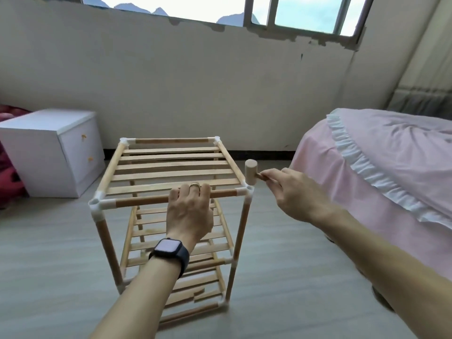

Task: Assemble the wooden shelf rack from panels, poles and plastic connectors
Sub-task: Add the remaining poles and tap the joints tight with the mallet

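Rack (171, 165) upright on floor (293, 289), long axis vertical, top panel facing up, under both hands. Left hand (189, 214) curled over front pole (141, 201), gripping it. Right hand (296, 192) pinches mallet (251, 172) handle. Mallet head just left of fingertips, above corner connector (247, 192), which sits right of left fingers. Risk: glancing blow cracks connector, tips rack, or hits left fingers.

The left hand (189, 214) covers a stretch of the front top pole (144, 201), and its forearm hides part of the lower panels (141, 245). The mallet handle (261, 176) vanishes inside the right hand (296, 194) (only a stub shows). The bed (367, 179) runs off the right edge.
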`<act>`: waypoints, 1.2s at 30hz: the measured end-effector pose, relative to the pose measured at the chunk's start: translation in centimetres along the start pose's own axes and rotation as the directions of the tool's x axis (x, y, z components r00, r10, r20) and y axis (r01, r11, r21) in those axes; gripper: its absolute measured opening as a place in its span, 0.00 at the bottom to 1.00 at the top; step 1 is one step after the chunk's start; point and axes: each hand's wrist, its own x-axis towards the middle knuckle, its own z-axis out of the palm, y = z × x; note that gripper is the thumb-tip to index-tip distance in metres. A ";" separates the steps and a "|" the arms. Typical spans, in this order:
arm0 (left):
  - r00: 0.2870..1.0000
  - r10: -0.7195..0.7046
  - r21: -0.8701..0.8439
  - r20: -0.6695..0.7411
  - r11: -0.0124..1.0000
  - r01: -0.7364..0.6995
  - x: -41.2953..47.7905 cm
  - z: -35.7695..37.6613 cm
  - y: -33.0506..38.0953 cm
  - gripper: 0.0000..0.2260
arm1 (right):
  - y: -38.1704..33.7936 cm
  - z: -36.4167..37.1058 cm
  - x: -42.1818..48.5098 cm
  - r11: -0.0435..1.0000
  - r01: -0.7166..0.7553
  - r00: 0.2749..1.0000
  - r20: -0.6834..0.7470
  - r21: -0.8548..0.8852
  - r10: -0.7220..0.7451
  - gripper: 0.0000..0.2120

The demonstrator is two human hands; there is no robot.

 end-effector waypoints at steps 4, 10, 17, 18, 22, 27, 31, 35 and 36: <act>0.998 0.012 0.017 -0.063 1.000 -0.011 0.0 0.5 -0.1 0.12 | -0.5 1.0 1.1 0.999 -0.045 0.990 0.133 0.006 0.044 0.10; 0.997 0.022 0.050 -0.080 0.999 -0.018 0.0 0.7 -0.2 0.13 | -0.8 2.1 1.9 0.997 -0.074 0.982 0.174 -0.016 0.076 0.17; 0.992 0.042 0.058 -0.115 0.998 -0.036 0.1 1.2 -0.3 0.14 | -0.2 1.7 2.6 0.979 0.000 0.974 -0.223 0.203 0.046 0.13; 0.992 0.046 0.060 -0.116 0.997 -0.039 0.1 1.3 -0.4 0.14 | -0.1 1.8 2.3 0.984 -0.001 0.973 -0.227 0.179 0.042 0.13; 0.993 0.048 0.067 -0.112 0.997 -0.041 0.3 1.5 -0.3 0.14 | -0.2 2.1 1.8 0.992 -0.028 0.983 0.176 -0.124 0.049 0.15; 0.993 0.053 0.065 -0.110 0.997 -0.046 0.3 1.6 -0.4 0.13 | -0.1 0.8 2.6 0.991 -0.015 0.975 -0.216 0.129 0.043 0.12; 0.994 0.054 0.069 -0.097 0.996 -0.047 0.3 1.6 -0.3 0.13 | -0.9 2.2 1.8 0.992 -0.110 0.979 0.169 -0.056 0.118 0.15; 0.995 0.050 0.067 -0.085 0.997 -0.044 0.1 1.4 -0.3 0.12 | -0.8 0.2 3.5 0.993 -0.091 0.990 -0.100 0.076 0.098 0.15; 0.995 0.051 0.070 -0.087 0.997 -0.045 0.0 1.4 -0.3 0.12 | -0.8 0.3 3.4 0.993 -0.063 0.981 -0.176 0.098 0.080 0.13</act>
